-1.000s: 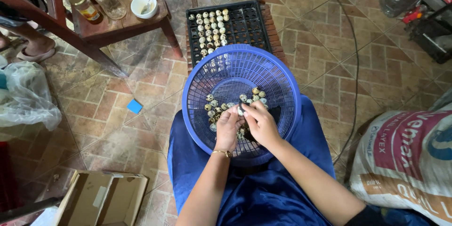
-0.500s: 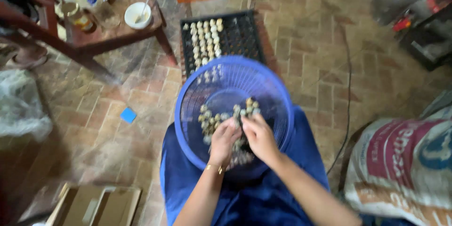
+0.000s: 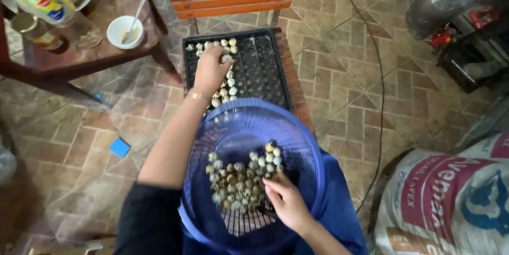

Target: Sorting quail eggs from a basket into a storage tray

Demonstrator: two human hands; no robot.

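Your left hand, fingers curled over small speckled eggs, reaches the black tray at upper centre; your right hand grips eggs in the blue basket.

Blue basket, seemingly speckled eggs, black tray, white bowl

One blue basket, one black tray, two hands (both busy), one white bowl.
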